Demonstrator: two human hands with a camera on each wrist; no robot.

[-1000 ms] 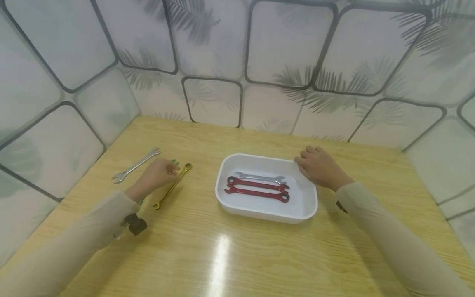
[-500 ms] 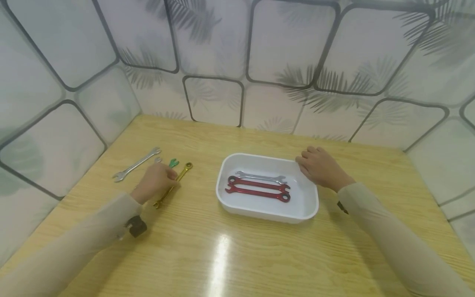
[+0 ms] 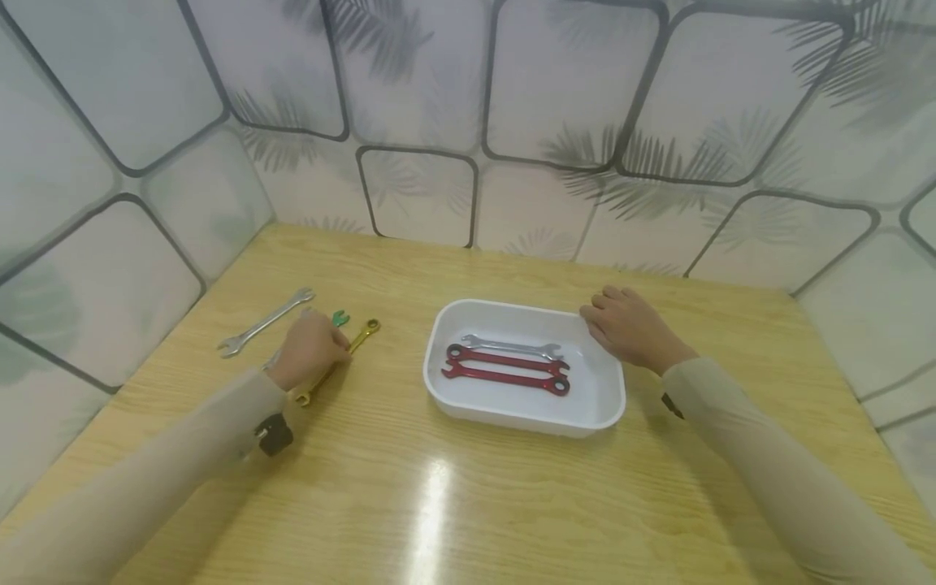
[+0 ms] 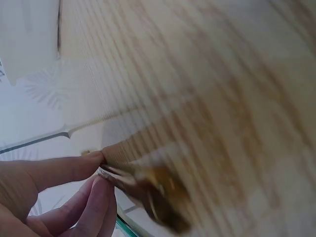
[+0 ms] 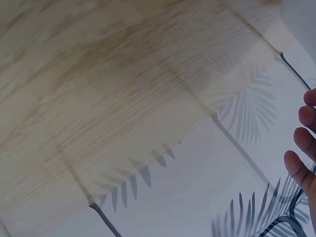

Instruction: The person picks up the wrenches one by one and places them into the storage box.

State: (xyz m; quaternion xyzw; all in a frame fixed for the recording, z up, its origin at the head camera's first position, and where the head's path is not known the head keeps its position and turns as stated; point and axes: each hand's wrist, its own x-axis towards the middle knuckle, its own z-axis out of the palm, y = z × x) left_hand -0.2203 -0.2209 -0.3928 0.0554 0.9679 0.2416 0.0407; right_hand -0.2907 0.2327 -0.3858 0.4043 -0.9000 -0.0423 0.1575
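Note:
In the head view my left hand [image 3: 310,349] pinches the middle of a gold ratchet wrench [image 3: 365,331], which slants over the table. The left wrist view shows thumb and fingertips on the gold wrench [image 4: 148,192], its near end blurred. Just beyond this hand lies a green wrench [image 3: 340,318], mostly covered. To the left rests a silver open-end wrench [image 3: 265,323]; part of another silver wrench shows beside the hand. My right hand [image 3: 630,329] grips the far right corner of a white tray [image 3: 512,417], fingers curled; its thumb is hidden in the right wrist view.
Inside the tray lie a silver wrench [image 3: 512,348] and two red ratchet wrenches [image 3: 504,376], roughly parallel. A patterned wall [image 3: 541,203] borders the wooden table [image 3: 351,487] at the back and sides.
The left hand has come down onto the gold wrench and now pinches it; the green wrench's head has come into sight. The right hand and tray have stayed put.

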